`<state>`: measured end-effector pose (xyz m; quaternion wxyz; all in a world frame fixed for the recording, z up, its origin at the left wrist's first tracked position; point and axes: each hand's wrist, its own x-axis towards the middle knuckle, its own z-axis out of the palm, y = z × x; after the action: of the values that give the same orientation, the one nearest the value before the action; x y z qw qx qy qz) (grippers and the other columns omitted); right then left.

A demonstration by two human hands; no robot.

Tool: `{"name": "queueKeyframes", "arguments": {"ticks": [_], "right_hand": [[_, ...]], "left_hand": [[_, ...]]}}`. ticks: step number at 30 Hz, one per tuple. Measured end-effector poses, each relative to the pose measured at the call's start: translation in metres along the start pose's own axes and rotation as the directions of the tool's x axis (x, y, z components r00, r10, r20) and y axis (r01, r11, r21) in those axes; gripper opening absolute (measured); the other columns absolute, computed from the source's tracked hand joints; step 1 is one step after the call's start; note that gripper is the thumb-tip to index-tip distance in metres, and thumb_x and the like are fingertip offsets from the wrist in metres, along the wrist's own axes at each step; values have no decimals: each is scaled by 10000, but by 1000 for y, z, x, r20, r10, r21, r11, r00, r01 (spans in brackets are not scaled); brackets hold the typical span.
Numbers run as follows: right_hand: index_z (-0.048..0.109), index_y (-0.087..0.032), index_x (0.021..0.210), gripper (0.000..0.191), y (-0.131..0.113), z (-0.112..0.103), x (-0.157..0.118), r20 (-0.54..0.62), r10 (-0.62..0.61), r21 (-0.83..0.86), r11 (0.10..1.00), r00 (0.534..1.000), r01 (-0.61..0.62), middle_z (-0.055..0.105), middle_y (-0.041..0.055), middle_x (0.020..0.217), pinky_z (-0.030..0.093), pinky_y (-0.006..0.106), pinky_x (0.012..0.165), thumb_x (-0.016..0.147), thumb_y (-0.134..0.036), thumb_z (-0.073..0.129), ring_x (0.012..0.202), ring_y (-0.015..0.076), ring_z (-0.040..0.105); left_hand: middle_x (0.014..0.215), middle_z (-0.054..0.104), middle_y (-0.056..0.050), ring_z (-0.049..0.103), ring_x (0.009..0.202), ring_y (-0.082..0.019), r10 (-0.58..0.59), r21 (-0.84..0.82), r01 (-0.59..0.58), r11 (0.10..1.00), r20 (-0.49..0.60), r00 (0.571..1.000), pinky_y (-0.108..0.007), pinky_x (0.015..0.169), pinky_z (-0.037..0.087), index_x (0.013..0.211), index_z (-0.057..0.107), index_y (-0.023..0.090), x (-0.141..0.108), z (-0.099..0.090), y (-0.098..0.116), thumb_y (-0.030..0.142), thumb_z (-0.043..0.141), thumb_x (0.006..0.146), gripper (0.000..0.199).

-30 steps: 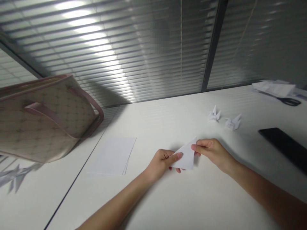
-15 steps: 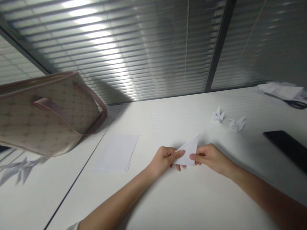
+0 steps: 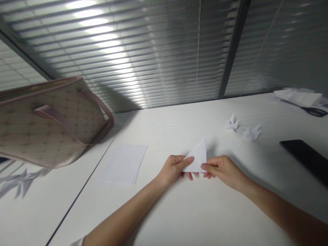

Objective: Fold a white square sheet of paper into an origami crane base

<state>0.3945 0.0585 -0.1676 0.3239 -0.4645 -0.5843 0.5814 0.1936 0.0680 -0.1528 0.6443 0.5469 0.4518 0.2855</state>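
Note:
A folded white paper triangle is held between my two hands above the white table, its tip pointing up and away. My left hand pinches its left part, thumb on top and fingers beneath. The lower right corner is pinched by my right hand, between thumb and fingers. Two folded paper cranes, one left of the other, stand beyond my right hand. White paper sheets lie to the left of my left hand.
A patterned bag with pink handles stands at the left, with folded paper shapes before it. On the right lie a black flat object, scissors and more white paper. Window blinds rise behind the table.
The paper triangle has turned slightly and shifted left, so its right edge now stands nearly upright. My right hand has moved slightly left with its corner.

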Motion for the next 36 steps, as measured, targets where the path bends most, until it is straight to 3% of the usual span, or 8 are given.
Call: {"name": "queueKeyframes", "arguments": {"ticks": [8,13,19,22,25,27,32,36], "right_hand": [[700,-180,600,346,5,7,0,-115,-30,-10,1000,993,29,643,27,528,399,260,482,764,-480,648,491,137,540],[693,-184,673,428,8,11,2,-249,-102,-6,995,963,104,690,56,631,438,278,529,814,-567,562,560,160,584],[685,-198,678,308,7,19,-2,-167,-288,-115,956,943,272,685,32,657,464,280,536,800,-476,632,575,163,598],[692,-226,882,214,8,12,-1,-193,-436,-224,892,879,393,682,41,844,497,306,636,712,-338,756,729,193,623],[605,-269,1170,395,10,-2,0,-228,-589,-334,795,775,506,622,88,1132,501,353,772,786,-214,681,997,235,590],[582,-304,1227,471,10,-11,-1,-172,-679,-389,713,714,584,580,87,1247,485,381,857,789,-155,666,1091,242,558],[706,-345,1037,362,10,-18,-4,119,-787,-406,518,606,753,717,0,1084,489,376,896,793,-84,651,1062,216,603],[692,-290,1078,298,9,-15,-4,202,-781,-372,497,590,784,728,10,1065,504,374,868,838,-124,628,1041,209,622]], "left_hand": [[617,690,-97,573,489,-131,12,-140,-24,990,-86,996,-228,452,342,693,703,81,-1,3,4,484,675,781,414],[728,712,-52,635,697,-150,34,-300,-95,949,-203,979,-244,647,459,763,674,132,-6,19,7,368,792,680,276],[675,680,-56,639,693,-166,33,-346,-101,933,-195,980,-310,765,484,622,619,130,-10,27,8,392,713,763,312],[704,664,-12,610,670,-119,39,-320,-108,941,-217,975,-255,738,478,653,606,144,-10,11,11,341,755,728,259],[728,672,-49,615,652,-137,17,-281,-37,959,-72,997,-257,666,490,743,650,113,-11,-1,16,322,784,696,252],[728,673,-73,625,613,-153,-10,-255,21,967,42,999,-277,629,502,828,667,89,-13,-4,18,322,786,695,293],[710,649,-50,627,570,-151,-32,-239,57,969,109,994,-276,576,506,854,617,112,-14,-2,13,367,754,736,313],[720,643,-24,611,643,-132,5,-262,2,965,25,1000,-245,632,473,856,564,139,-10,-2,3,371,752,745,318]]}}
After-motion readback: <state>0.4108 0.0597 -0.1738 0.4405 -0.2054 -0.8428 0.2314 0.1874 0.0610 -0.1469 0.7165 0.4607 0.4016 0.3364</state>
